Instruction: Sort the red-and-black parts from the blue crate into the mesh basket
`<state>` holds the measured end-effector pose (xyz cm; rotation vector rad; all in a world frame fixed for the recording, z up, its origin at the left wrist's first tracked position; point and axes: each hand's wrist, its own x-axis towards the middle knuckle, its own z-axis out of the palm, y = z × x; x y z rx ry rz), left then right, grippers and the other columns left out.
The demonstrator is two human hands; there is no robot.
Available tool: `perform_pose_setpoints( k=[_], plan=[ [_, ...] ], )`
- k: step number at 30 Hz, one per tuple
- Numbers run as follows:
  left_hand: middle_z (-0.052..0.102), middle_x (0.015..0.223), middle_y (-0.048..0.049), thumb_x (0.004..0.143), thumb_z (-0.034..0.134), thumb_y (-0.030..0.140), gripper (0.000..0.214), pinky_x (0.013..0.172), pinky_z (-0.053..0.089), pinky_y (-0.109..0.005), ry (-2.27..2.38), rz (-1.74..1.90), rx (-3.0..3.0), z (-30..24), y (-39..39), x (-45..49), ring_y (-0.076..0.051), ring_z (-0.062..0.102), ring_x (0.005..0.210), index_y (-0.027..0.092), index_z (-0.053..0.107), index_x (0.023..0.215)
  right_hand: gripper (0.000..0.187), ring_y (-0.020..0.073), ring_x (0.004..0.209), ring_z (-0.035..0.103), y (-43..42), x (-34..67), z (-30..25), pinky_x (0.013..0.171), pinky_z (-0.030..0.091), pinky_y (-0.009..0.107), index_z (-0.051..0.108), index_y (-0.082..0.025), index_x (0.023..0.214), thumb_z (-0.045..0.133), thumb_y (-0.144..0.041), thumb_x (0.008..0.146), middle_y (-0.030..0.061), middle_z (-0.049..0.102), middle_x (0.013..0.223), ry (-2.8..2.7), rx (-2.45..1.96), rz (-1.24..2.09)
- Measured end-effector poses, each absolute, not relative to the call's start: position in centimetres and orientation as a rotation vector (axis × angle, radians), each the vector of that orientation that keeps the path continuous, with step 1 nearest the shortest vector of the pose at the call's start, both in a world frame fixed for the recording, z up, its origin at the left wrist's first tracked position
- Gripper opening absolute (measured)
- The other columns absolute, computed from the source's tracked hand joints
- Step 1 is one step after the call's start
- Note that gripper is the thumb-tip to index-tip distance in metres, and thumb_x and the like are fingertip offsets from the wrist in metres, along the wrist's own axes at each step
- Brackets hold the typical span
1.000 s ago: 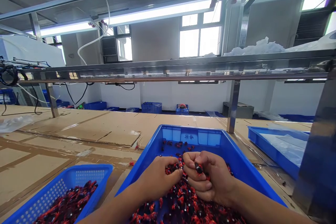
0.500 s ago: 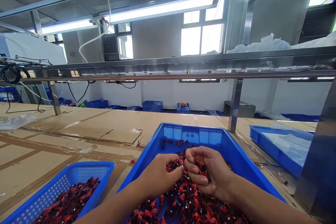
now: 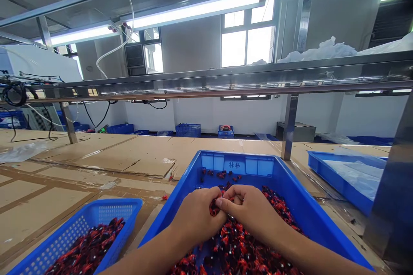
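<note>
Both hands meet over a deep blue bin (image 3: 308,206) of small glossy red-and-black pieces (image 3: 238,245). My left hand (image 3: 200,212) is closed, its thumb and index finger curled around red-and-black pieces that show in the gap between them. Touching its fingertips is my right hand (image 3: 254,208), back turned up, with thumb and index finger pinched together. What lies inside the right fingers is hidden. More pieces of a similar kind fill part of a perforated blue basket (image 3: 129,210) to the left.
At right, a blue tray (image 3: 338,180) holds white plastic sheeting. A metal post (image 3: 289,126) rises behind the bin, with a thicker one at the right edge. Taped cardboard (image 3: 135,163) covers the table, and a metal shelf beam (image 3: 193,84) spans above it.
My right hand has turned from a cupped pose, palm toward the left, to back up, and its fingertips have come against those of my left hand.
</note>
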<state>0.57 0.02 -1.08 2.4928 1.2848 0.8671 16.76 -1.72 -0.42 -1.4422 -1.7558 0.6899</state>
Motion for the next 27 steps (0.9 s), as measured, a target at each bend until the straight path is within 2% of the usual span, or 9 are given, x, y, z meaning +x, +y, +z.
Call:
perform_pose_setpoints(
  k=[4, 9, 14, 21, 27],
  plan=[
    [0.063, 0.069, -0.0001, 0.081, 0.051, 0.026, 0.011, 0.056, 0.029, -0.024, 1.291, 0.897, 2.428, -1.0, -0.1, 0.7, -0.015, 0.053, 0.064, 0.021, 0.059, 0.075, 0.006, 0.0122, 0.05, 0.043, -2.1, 16.7, -0.2, 0.05, 0.029, 0.024, 0.064, -0.021, 0.08, 0.061, -0.024, 0.077, -0.0072, 0.044, 0.051, -1.759, -1.357, 0.526],
    [0.065, 0.069, -0.0012, 0.083, 0.051, 0.032, 0.019, 0.061, 0.036, -0.024, 1.211, 0.884, 2.376, -0.6, -0.3, 0.6, -0.017, 0.056, 0.065, 0.019, 0.066, 0.08, 0.016, 0.0108, 0.046, 0.041, -3.2, 16.9, 0.6, 0.049, 0.029, 0.023, 0.058, -0.021, 0.09, 0.055, -0.013, 0.076, -0.0101, 0.038, 0.052, -1.895, -1.173, 0.234],
    [0.065, 0.067, -0.0001, 0.085, 0.049, 0.034, 0.024, 0.062, 0.038, -0.024, 1.192, 0.849, 2.341, -0.5, -0.4, 0.5, -0.016, 0.055, 0.064, 0.019, 0.067, 0.079, 0.019, 0.0114, 0.047, 0.043, -3.7, 17.0, 0.7, 0.049, 0.028, 0.023, 0.056, -0.021, 0.093, 0.053, -0.012, 0.078, -0.0095, 0.04, 0.053, -1.95, -1.194, 0.183],
    [0.066, 0.073, 0.0019, 0.085, 0.051, 0.033, 0.02, 0.062, 0.034, -0.023, 1.231, 0.871, 2.272, -0.5, 0.1, 0.4, -0.016, 0.056, 0.071, 0.019, 0.063, 0.076, 0.013, 0.0132, 0.05, 0.046, -2.7, 17.1, 0.5, 0.048, 0.027, 0.024, 0.058, -0.021, 0.092, 0.056, -0.019, 0.079, -0.007, 0.044, 0.054, -1.884, -1.342, 0.258],
    [0.064, 0.073, 0.0034, 0.086, 0.05, 0.031, 0.018, 0.063, 0.035, -0.023, 1.223, 0.897, 2.228, -0.3, 0.3, 0.1, -0.016, 0.056, 0.072, 0.021, 0.063, 0.077, 0.015, 0.013, 0.049, 0.044, -2.4, 17.3, 0.0, 0.048, 0.021, 0.025, 0.056, -0.022, 0.094, 0.053, -0.018, 0.079, -0.0063, 0.045, 0.052, -1.949, -1.382, 0.215]
  ],
)
